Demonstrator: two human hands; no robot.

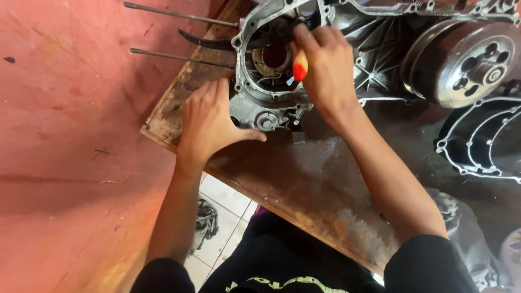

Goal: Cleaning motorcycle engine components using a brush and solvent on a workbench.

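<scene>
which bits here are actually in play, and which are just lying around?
In play:
- right hand gripping a red-and-yellow tool handle
- left hand flat against the engine case
- workbench under it

Lying about:
- loose cover at right
- rag on the tiled floor
- clutch drum, untouched

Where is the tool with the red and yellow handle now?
The red and yellow tool handle is in the right hand, over the round opening of the engine case, top centre.
</scene>
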